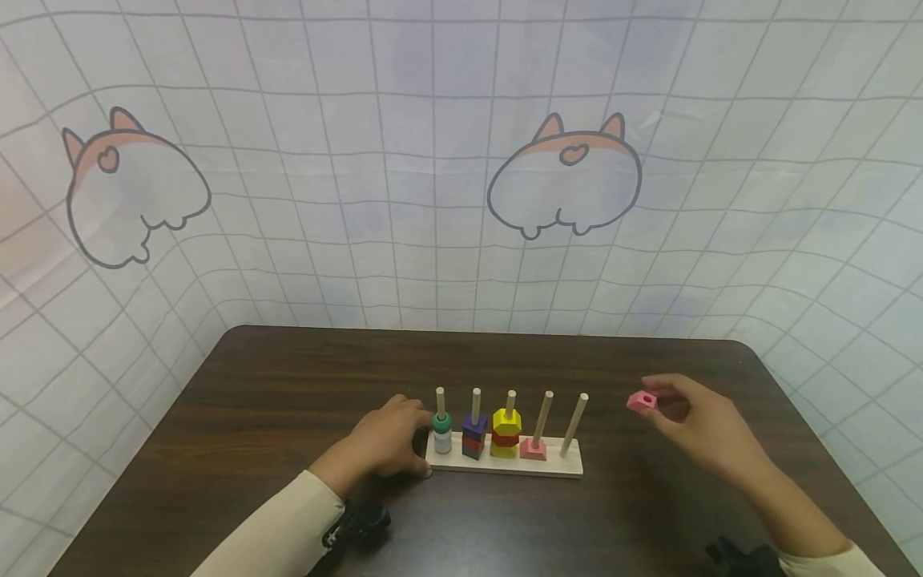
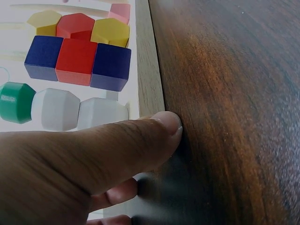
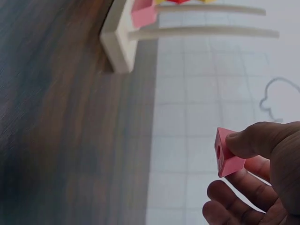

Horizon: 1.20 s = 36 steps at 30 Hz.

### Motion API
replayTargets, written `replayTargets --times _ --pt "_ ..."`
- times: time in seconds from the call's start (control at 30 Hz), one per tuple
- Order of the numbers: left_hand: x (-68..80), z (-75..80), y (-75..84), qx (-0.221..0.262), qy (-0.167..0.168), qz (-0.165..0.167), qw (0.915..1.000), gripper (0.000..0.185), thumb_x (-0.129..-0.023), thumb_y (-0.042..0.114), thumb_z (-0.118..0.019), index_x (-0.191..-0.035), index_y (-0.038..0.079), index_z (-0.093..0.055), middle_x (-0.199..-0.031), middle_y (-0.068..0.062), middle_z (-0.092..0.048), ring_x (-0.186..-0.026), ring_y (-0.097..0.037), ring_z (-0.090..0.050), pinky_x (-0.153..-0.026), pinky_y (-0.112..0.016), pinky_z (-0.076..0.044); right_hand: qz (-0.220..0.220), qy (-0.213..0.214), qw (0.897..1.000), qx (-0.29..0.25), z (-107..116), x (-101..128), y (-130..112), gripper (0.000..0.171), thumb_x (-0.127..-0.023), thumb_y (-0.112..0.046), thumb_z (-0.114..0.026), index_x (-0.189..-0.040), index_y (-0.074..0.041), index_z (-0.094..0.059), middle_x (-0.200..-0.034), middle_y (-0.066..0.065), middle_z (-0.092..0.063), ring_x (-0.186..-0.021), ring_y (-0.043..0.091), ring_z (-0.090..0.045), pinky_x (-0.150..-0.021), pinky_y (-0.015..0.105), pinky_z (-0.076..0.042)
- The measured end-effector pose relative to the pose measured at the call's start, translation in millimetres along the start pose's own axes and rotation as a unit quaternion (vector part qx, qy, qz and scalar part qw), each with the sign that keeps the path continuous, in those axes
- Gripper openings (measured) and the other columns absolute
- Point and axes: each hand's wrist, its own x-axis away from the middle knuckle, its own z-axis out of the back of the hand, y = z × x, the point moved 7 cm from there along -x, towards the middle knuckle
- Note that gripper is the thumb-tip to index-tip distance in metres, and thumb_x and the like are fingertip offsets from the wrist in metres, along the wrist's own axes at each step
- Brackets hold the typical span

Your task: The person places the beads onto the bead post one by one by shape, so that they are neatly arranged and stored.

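A pale wooden peg board [image 1: 505,468] with upright pegs stands on the dark table. At its left end my left hand [image 1: 392,437] holds the base, with the thumb [image 2: 164,124] on the front corner and the other fingers partly hidden. Off to the right, my right hand [image 1: 710,429] pinches a pink block [image 3: 229,159] with a hole, raised above the table. From left to right, the pegs carry green and white beads [image 1: 442,433], blue and red blocks [image 1: 473,437], yellow and red blocks [image 1: 507,422], and one pink block [image 1: 534,449]; the rightmost peg [image 1: 574,425] is bare.
The dark wood-grain table [image 1: 310,361] has rounded far corners. Behind it and along its sides hangs a white grid-patterned cloth [image 1: 418,160] with cartoon animal drawings. Black straps with devices [image 1: 356,521] sit at my wrists.
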Motion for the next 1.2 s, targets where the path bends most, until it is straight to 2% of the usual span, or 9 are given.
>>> replayTargets --times 0.13,0.43,0.73,0.9,1.13,1.2 --pt "0.1 -0.1 -0.3 -0.001 0.000 0.002 1.0000 0.063 -0.068 0.036 -0.095 -0.124 0.017 -0.073 -0.122 -0.004 -0.064 -0.122 -0.028 -0.053 -0.085 -0.053 -0.055 0.023 0.006 1.000 0.004 3.6 -2.1 -19.1 0.041 -0.092 -0.020 -0.078 -0.129 -0.011 -0.065 -0.108 0.006 -0.074 -0.089 0.026 -0.072 -0.067 0.038 -0.051" --pt "0.8 0.3 0.0 0.001 0.002 0.002 1.0000 0.063 -0.068 0.035 -0.096 -0.123 0.017 -0.074 -0.122 -0.004 -0.064 -0.121 -0.028 -0.053 -0.085 -0.053 -0.055 0.060 0.023 0.998 -0.010 11.2 -7.1 -53.0 0.033 -0.091 -0.022 -0.080 -0.122 -0.019 -0.068 -0.101 -0.007 -0.073 -0.090 0.016 -0.070 -0.075 0.036 -0.052" --pt "0.6 -0.1 -0.7 0.001 0.002 0.004 1.0000 0.063 -0.067 0.036 -0.096 -0.124 0.018 -0.074 -0.121 -0.003 -0.064 -0.122 -0.028 -0.053 -0.085 -0.053 -0.055 0.085 0.023 0.996 -0.030 13.6 -12.0 -82.4 0.030 -0.088 -0.016 -0.082 -0.116 -0.018 -0.071 -0.101 -0.007 -0.073 -0.087 0.013 -0.070 -0.073 0.037 -0.052" --pt "0.6 0.0 0.0 0.000 0.003 0.002 1.0000 0.061 -0.067 0.036 -0.096 -0.121 0.018 -0.074 -0.118 -0.001 -0.065 -0.119 -0.027 -0.054 -0.083 -0.052 -0.055 0.112 0.029 0.992 -0.043 10.1 -16.1 -96.9 0.031 -0.086 -0.010 -0.084 -0.114 -0.015 -0.072 -0.099 -0.007 -0.072 -0.085 0.012 -0.069 -0.070 0.034 -0.052" --pt "0.8 0.4 1.3 -0.003 0.006 -0.006 1.0000 0.059 -0.066 0.035 -0.097 -0.118 0.018 -0.075 -0.114 0.000 -0.065 -0.117 -0.026 -0.055 -0.082 -0.051 -0.056 0.125 0.014 0.990 -0.060 0.2 -20.2 -107.8 0.031 -0.086 -0.010 -0.084 -0.114 -0.015 -0.072 -0.101 -0.008 -0.071 -0.085 0.011 -0.068 -0.069 0.032 -0.052" --pt "0.8 0.1 1.2 -0.003 0.005 -0.006 1.0000 0.059 -0.066 0.035 -0.097 -0.119 0.018 -0.075 -0.115 0.000 -0.065 -0.117 -0.026 -0.055 -0.082 -0.051 -0.056 0.128 0.011 0.990 -0.063 -2.8 -20.8 -110.1 0.031 -0.085 -0.009 -0.084 -0.114 -0.016 -0.072 -0.101 -0.008 -0.070 -0.085 0.010 -0.067 -0.071 0.035 -0.054"
